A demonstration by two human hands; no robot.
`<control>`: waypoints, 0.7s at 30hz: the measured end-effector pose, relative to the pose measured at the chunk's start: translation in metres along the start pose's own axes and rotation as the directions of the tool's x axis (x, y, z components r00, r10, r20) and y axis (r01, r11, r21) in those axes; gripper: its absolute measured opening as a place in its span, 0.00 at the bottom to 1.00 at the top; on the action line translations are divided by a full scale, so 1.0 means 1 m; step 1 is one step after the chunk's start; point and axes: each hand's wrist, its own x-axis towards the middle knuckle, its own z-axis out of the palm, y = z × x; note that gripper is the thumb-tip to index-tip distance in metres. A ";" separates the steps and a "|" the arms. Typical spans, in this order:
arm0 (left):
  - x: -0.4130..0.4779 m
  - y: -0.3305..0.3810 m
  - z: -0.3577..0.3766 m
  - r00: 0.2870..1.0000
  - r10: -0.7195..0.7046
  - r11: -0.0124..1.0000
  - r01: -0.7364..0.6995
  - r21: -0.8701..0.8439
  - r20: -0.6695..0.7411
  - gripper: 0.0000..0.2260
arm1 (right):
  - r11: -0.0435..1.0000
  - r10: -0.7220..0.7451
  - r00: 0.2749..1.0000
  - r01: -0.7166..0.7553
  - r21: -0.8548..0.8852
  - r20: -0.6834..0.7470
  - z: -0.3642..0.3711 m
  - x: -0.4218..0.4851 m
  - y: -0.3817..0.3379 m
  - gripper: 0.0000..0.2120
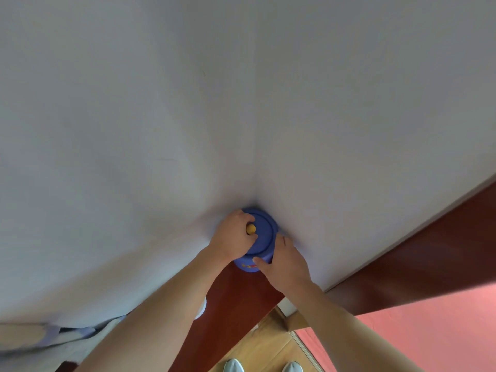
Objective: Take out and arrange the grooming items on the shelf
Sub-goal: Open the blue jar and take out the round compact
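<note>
Blue round container (261,238) at 6 o'clock of centre, in wall corner, on dark red shelf (228,299). Left hand (233,237) closed around yellow knob (251,229) on blue lid. Right hand (285,260) curled against container's side at 4 o'clock, thumb on front. White shoes (233,365) on wooden floor below.

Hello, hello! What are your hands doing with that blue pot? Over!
Left hand gripping the yellow knob on the lid. Right hand steadying the blue pot in the wall corner on the red-brown shelf. Nothing in the way.
</note>
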 end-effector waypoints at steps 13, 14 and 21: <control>-0.030 -0.010 -0.034 1.000 0.000 0.999 -0.001 0.044 0.031 0.22 | 0.995 -0.047 0.999 0.047 -0.092 -0.003 -0.029 0.000 -0.015 0.26; -0.033 -0.010 -0.037 0.999 -0.008 0.999 0.007 0.051 0.034 0.22 | 0.993 -0.058 0.998 0.058 -0.107 0.004 -0.032 -0.002 -0.018 0.27; -0.074 0.001 -0.060 0.993 -0.115 0.984 0.117 0.131 -0.024 0.20 | 0.953 -0.199 0.980 0.199 -0.229 0.021 -0.061 -0.014 -0.030 0.26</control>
